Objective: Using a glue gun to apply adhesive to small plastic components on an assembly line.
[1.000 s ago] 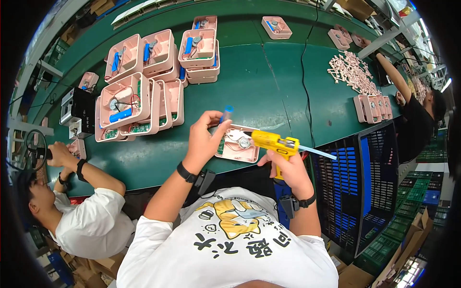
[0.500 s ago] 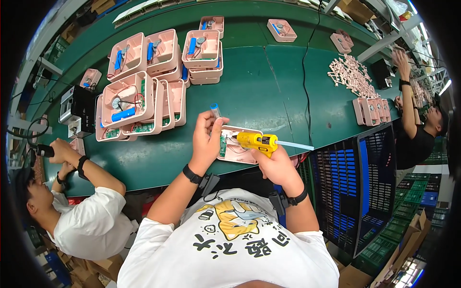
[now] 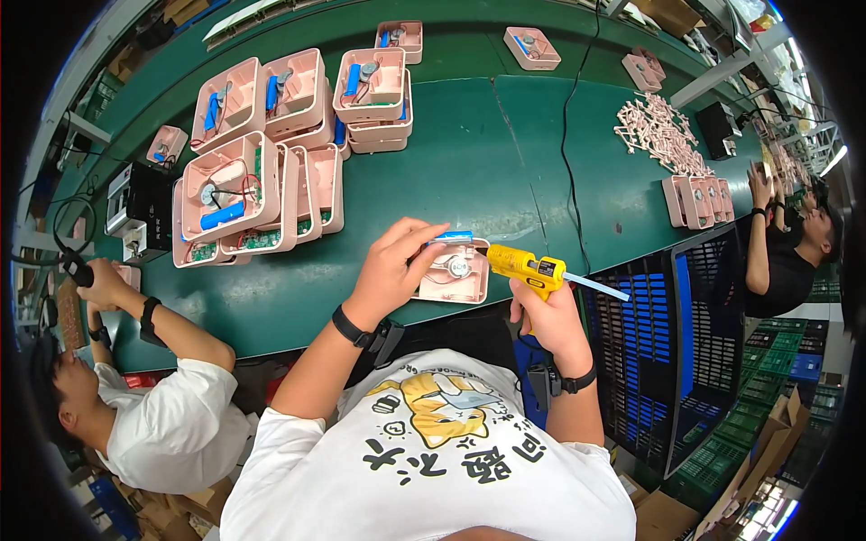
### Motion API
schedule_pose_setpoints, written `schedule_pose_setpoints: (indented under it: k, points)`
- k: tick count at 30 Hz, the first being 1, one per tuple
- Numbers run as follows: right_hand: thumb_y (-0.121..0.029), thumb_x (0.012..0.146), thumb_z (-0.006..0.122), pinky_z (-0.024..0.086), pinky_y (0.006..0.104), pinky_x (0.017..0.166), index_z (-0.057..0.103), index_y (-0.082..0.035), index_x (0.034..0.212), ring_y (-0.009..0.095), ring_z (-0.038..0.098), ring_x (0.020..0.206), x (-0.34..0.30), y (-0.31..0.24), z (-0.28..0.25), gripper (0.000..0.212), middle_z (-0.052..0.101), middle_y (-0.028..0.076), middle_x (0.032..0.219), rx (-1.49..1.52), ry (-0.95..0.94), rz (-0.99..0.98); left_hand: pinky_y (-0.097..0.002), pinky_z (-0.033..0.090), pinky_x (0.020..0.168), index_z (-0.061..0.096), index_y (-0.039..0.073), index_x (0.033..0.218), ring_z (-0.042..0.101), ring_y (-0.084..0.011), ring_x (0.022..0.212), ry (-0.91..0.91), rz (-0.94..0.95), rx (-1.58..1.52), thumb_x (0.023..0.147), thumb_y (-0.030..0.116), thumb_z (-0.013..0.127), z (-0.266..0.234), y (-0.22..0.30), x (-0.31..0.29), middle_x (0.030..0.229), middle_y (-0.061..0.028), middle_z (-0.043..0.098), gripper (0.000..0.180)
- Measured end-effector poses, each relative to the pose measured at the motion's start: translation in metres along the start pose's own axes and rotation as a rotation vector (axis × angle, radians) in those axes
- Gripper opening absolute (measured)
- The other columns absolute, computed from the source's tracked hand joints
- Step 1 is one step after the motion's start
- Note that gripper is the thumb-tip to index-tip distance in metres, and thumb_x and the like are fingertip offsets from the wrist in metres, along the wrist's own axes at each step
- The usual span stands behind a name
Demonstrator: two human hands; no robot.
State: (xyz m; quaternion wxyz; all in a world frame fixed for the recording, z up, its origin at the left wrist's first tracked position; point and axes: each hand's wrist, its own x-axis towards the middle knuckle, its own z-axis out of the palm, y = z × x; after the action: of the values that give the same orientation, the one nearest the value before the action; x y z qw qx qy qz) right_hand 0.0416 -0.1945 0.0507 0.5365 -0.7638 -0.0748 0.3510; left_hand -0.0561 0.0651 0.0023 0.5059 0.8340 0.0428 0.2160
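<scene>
At the table's near edge lies a shallow pink plastic housing [image 3: 466, 290] with a round silver part [image 3: 458, 268] and thin wires inside. My left hand [image 3: 394, 269] pinches a blue cylindrical battery [image 3: 453, 237] over the housing's far side. Whether the battery touches the housing I cannot tell. Wrapped round the handle of a yellow hot glue gun [image 3: 519, 267] is my right hand [image 3: 552, 317]. The gun's dark nozzle points left, close to the housing's right rim. A pale glue stick [image 3: 595, 286] sticks out of its back.
Stacks of pink housings [image 3: 231, 187] with batteries and green boards stand left on the green table [image 3: 451, 162]. A black cable [image 3: 566, 135] crosses it. Small pink parts [image 3: 658, 131] lie far right. A black crate [image 3: 631, 334] is at right. Co-workers [image 3: 167, 406] sit at both sides.
My left hand has turned the battery from upright to lying level over the housing. The glue gun has moved right, from above the housing toward its right rim.
</scene>
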Motion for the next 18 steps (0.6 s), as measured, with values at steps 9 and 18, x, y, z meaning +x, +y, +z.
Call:
schedule_pose_setpoints:
  k: [9,18]
  points:
    - [-0.015,0.106,0.068,0.041,0.0241,0.043,0.069,0.000,0.126,0.005,0.051,0.049,-0.002,0.004,0.000,0.025,0.061,-0.002,0.068,0.069,-0.015,-0.021,-0.0348,0.052,0.084,0.079,0.009,0.126,0.068,-0.0197,0.080,-0.042,0.034,0.117,0.098,0.012,0.079,0.001,0.005,0.005,0.105,-0.0078,0.074,0.028]
    - [-0.013,0.106,0.066,0.045,0.0238,0.045,0.068,0.002,0.132,0.006,0.056,0.052,-0.005,0.005,-0.012,0.030,0.074,0.005,0.083,0.056,-0.080,0.007,-0.0292,0.053,0.075,0.082,0.005,0.112,0.067,-0.0189,0.080,-0.027,-0.052,-0.029,0.089,0.010,0.087,0.005,-0.005,0.003,0.102,-0.0072,0.077,0.024]
